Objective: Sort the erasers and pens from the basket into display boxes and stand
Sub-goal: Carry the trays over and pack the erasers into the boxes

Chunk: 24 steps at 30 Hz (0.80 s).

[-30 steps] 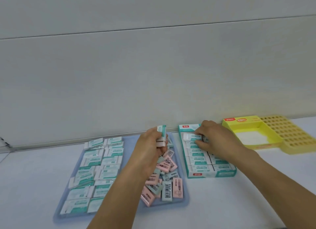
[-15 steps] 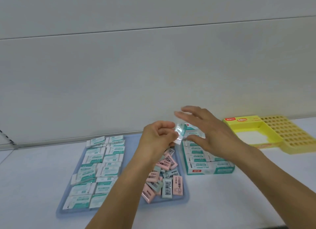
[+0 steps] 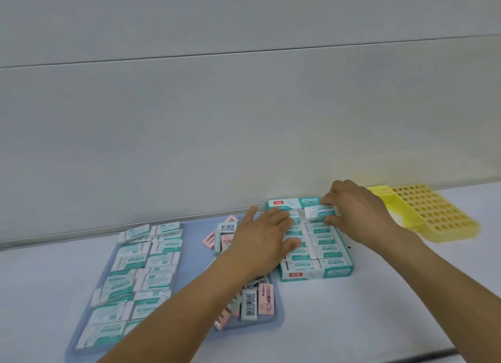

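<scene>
Pinching a white-and-teal wrapped eraser (image 3: pixel 318 211) at the far end of the teal cardboard display box (image 3: pixel 317 273), the right hand (image 3: pixel 357 213) grips it; left hand (image 3: pixel 264 236) lies flat, fingers straight, on the boxed rows.

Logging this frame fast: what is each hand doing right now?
Left hand: open, fingers straight, lying over the teal display box.
Right hand: fingers pinching a white-and-teal eraser at the box's far row.
</scene>
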Each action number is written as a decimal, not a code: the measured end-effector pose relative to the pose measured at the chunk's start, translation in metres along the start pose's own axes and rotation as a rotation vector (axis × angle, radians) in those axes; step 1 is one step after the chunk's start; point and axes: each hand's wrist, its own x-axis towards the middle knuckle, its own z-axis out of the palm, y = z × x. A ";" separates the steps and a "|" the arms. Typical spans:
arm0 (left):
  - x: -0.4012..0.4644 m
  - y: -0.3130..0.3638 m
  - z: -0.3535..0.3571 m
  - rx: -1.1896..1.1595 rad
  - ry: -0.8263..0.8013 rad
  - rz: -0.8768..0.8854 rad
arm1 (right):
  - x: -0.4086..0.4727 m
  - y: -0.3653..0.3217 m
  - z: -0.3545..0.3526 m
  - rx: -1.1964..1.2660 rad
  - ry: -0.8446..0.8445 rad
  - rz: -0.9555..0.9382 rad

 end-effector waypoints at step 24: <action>-0.041 -0.001 -0.008 -0.402 0.434 -0.190 | -0.011 -0.051 0.008 0.250 0.215 -0.209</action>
